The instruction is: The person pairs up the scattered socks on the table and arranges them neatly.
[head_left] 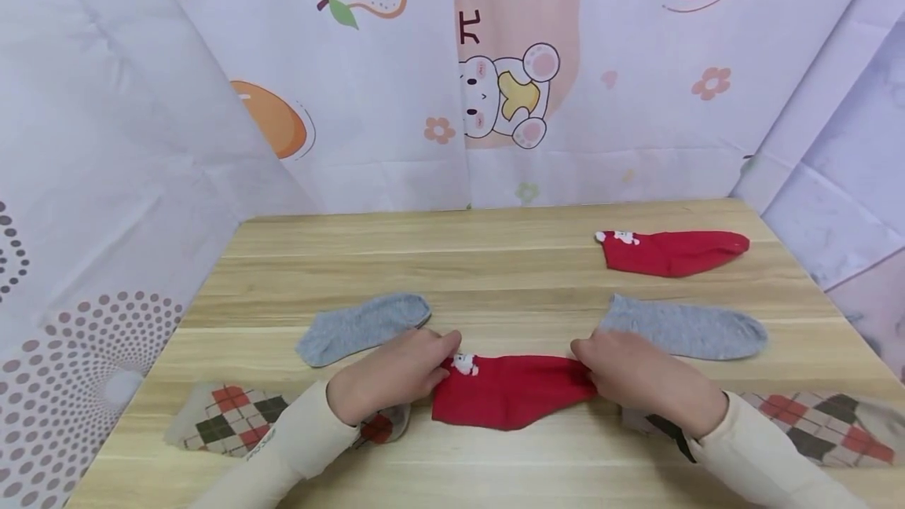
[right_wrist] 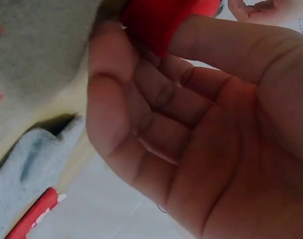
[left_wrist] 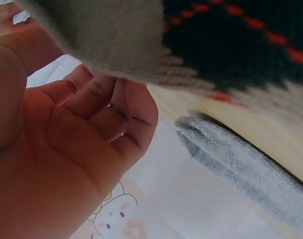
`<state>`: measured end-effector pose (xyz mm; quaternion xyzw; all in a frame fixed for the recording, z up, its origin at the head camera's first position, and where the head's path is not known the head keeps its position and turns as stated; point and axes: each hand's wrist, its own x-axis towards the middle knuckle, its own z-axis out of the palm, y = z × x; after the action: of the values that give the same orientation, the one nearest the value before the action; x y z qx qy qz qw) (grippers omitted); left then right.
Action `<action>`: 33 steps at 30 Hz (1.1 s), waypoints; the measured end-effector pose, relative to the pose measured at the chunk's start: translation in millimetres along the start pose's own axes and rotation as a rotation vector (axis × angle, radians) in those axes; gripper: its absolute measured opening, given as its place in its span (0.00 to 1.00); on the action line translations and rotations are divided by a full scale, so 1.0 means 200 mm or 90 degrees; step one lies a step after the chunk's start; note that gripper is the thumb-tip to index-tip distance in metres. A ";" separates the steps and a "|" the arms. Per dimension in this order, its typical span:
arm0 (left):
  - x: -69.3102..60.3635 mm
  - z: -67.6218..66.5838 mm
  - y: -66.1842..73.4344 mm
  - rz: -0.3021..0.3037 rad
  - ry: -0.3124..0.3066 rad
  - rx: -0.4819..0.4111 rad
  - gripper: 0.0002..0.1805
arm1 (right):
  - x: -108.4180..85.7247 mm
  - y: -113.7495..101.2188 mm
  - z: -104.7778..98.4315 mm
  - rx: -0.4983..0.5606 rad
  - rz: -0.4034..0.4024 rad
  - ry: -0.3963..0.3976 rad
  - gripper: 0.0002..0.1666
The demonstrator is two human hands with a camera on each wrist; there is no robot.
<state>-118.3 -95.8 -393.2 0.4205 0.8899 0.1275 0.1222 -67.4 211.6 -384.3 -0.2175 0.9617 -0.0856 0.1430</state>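
A red sock [head_left: 505, 391] with a white figure near its left end is stretched sideways between both hands at the front middle. My left hand [head_left: 396, 371] pinches its left upper corner, fingers curled. The right end is pinched by my right hand [head_left: 646, 371]; in the right wrist view red cloth [right_wrist: 154, 22] sits between thumb and curled fingers of that hand [right_wrist: 156, 114]. In the left wrist view the left hand [left_wrist: 76, 129] has curled fingers, its fingertips partly hidden by an argyle sock [left_wrist: 126, 40].
Grey socks lie on the left [head_left: 364, 327] and right [head_left: 686, 328]. Argyle socks lie nearer the front, left [head_left: 233, 419] and right [head_left: 827, 426], partly under the forearms. Another red sock [head_left: 672, 252] is at the back right of the wooden table [head_left: 424, 258]. A printed curtain [head_left: 382, 100] hangs behind.
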 end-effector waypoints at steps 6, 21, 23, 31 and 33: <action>-0.01 -0.03 0.01 -0.011 0.015 0.028 0.13 | -0.02 0.04 -0.06 0.027 -0.016 0.030 0.14; -0.06 -0.10 0.00 -0.014 0.077 0.033 0.20 | 0.00 0.16 -0.19 0.034 -0.050 0.156 0.11; -0.01 -0.12 0.00 -0.001 0.059 -0.006 0.18 | -0.02 0.22 -0.23 0.047 -0.031 0.163 0.10; 0.26 -0.19 -0.02 0.074 0.011 -0.099 0.14 | -0.10 0.50 -0.37 0.056 0.058 0.226 0.08; 0.32 -0.20 -0.01 0.085 0.004 -0.098 0.15 | -0.11 0.57 -0.38 0.050 0.082 0.241 0.09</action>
<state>-172.4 -52.0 -362.8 0.4677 0.8479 0.2048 0.1426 -117.6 330.2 -332.5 -0.1297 0.9793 -0.1531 -0.0266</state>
